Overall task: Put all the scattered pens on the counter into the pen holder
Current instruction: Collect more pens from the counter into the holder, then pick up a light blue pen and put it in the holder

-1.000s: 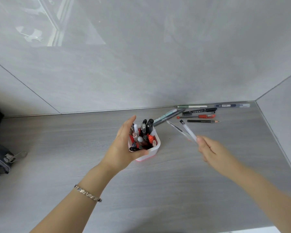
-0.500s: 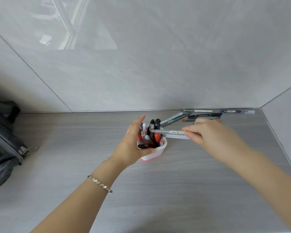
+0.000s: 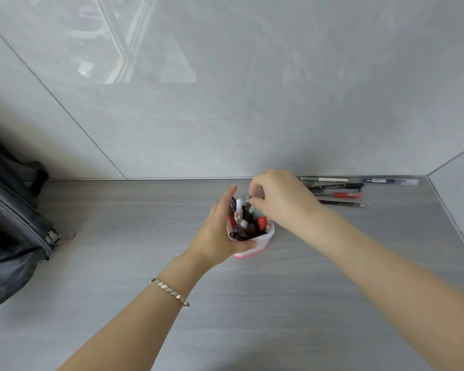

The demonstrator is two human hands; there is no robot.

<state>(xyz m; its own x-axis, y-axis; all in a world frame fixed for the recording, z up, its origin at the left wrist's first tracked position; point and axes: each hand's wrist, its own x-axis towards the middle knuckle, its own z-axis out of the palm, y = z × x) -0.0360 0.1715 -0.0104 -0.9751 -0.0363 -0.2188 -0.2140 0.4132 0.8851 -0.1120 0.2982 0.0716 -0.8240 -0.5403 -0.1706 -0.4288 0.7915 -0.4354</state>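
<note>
A white pen holder with a pink base stands mid-counter, packed with several pens. My left hand wraps around its left and front side. My right hand hovers over the holder's top, fingertips pinched on the upper ends of clear pens standing in it. Loose on the counter at the back right lie a green-and-white pen, a blue pen, a black marker, a red pen and a dark pencil.
A black bag with a metal zipper pull sits at the left edge of the grey wood-grain counter. Grey tiled walls close off the back and the right side.
My right hand carried the clear pens from the right, swung them over the holder and stood them into it. My left hand stayed on the holder. The view shifted right, showing more of the bag.
</note>
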